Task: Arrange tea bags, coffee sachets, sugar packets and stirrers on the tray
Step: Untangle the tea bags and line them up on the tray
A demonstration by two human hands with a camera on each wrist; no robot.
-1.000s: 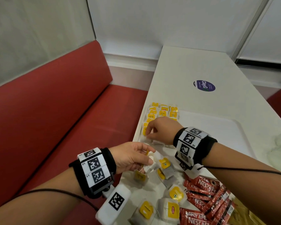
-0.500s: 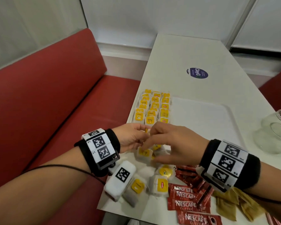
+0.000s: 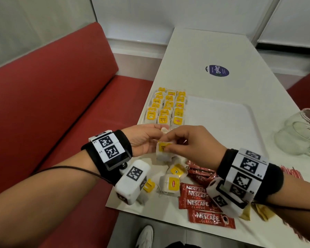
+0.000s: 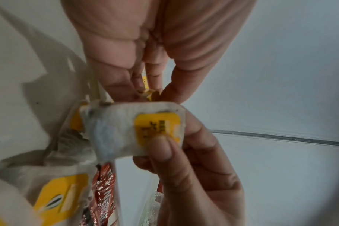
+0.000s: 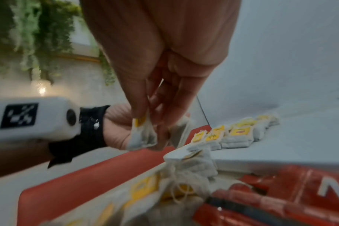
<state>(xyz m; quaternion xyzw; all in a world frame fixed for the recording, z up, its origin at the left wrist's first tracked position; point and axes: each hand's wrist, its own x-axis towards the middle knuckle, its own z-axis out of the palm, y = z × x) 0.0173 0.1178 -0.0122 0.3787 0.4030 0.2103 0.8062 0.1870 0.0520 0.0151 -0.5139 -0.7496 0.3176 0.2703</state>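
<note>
My right hand [image 3: 166, 146] pinches a white tea bag [image 3: 162, 150] by its yellow tag, thumb on the tag [image 4: 157, 130]. The bag hangs just above the loose pile. My left hand [image 3: 161, 130] is right beside it and pinches the yellow tag of a second tea bag [image 4: 148, 93] between fingertips and thumb. Several tea bags [image 3: 168, 108] lie in rows on the left part of the white tray [image 3: 222, 122]. Loose tea bags [image 3: 171, 183], red coffee sachets [image 3: 199, 199], tan sugar packets [image 3: 263, 212] and red-striped stirrers [image 3: 292, 172] lie on the table near me.
A glass jar [image 3: 301, 133] lies on its side at the tray's right. A red bench [image 3: 52, 104] runs along the table's left edge. A round purple sticker [image 3: 217, 70] is on the table beyond the tray. The tray's right part is bare.
My right hand came back from the rows on the tray to my left hand and took hold of a tea bag there. The left hand rose a little.
</note>
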